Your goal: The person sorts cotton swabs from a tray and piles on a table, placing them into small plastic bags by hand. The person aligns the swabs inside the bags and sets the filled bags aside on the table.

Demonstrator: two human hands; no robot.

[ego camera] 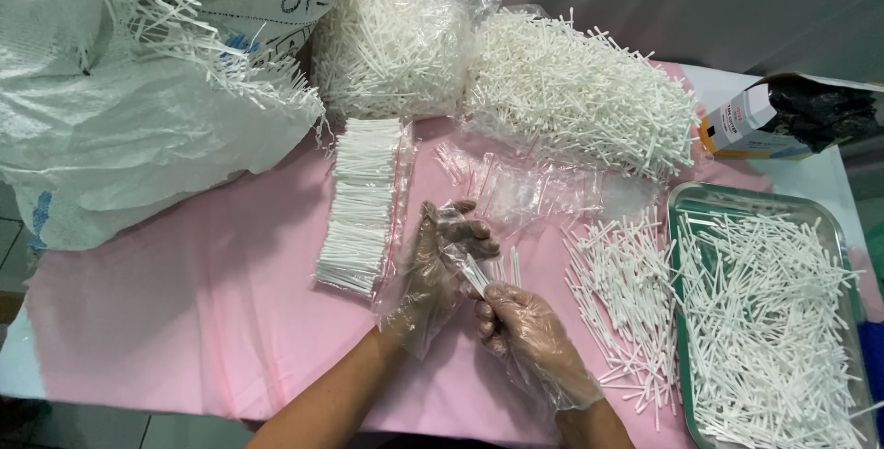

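1. A white sack (101, 127) lies far left on the pink counter (184, 320).
2. Filled bags (361, 200) lie done.
3. The left hand (440, 265) fingers close on a clear bag (460, 246).
4. The right hand (525, 334) fingers pinch sticks (502, 269) into it.
5. Many loose sticks remain in the right tray (691, 205).

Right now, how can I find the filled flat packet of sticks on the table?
Start at the pink table cover. Left of the gloved left hand lies one clear packet. Only its white sticks lie in neat parallel rows; all others are loose heaps.
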